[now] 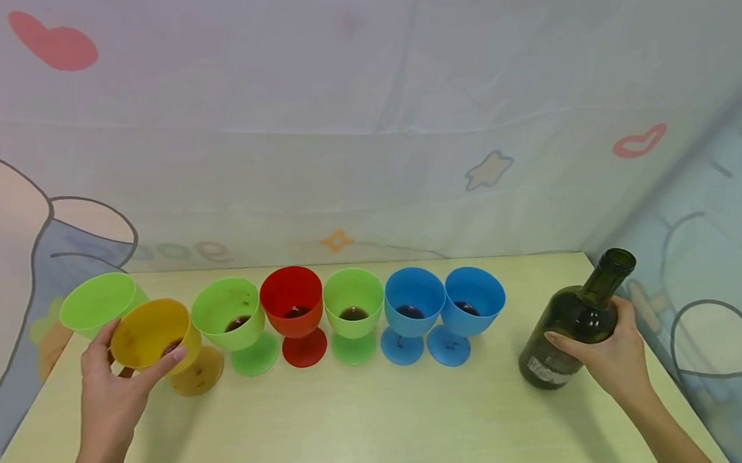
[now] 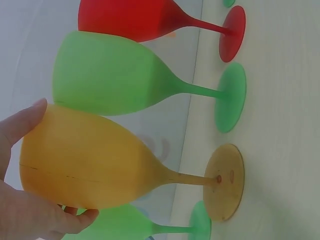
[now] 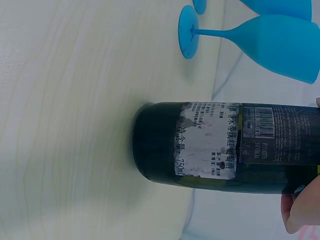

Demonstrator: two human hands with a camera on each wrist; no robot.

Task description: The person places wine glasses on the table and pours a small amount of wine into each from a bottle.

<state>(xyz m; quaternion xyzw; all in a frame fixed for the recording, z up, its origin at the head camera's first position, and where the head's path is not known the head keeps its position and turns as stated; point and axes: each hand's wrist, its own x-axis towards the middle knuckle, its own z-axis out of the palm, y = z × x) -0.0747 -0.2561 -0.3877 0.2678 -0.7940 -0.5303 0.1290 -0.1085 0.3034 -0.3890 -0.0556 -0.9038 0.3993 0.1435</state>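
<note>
My left hand (image 1: 114, 379) grips the bowl of a yellow wine glass (image 1: 155, 332) between thumb and fingers, with a little dark liquid inside. In the left wrist view the yellow glass's round foot (image 2: 224, 182) stands at the table surface. My right hand (image 1: 614, 349) is wrapped around the upper body of a dark green wine bottle (image 1: 549, 336). The bottle has no cork in its mouth, and a white label (image 3: 207, 142) shows in the right wrist view. Beside the yellow glass are a green glass (image 1: 103, 303) on the left and another green glass (image 1: 227, 315) on the right.
Along the table's (image 1: 350, 424) back run a red glass (image 1: 293, 300), a green glass (image 1: 353, 303), a blue glass (image 1: 413, 299) and another blue glass (image 1: 473, 301), each with dark liquid at the bottom. A printed cloth (image 1: 351, 120) hangs behind the table.
</note>
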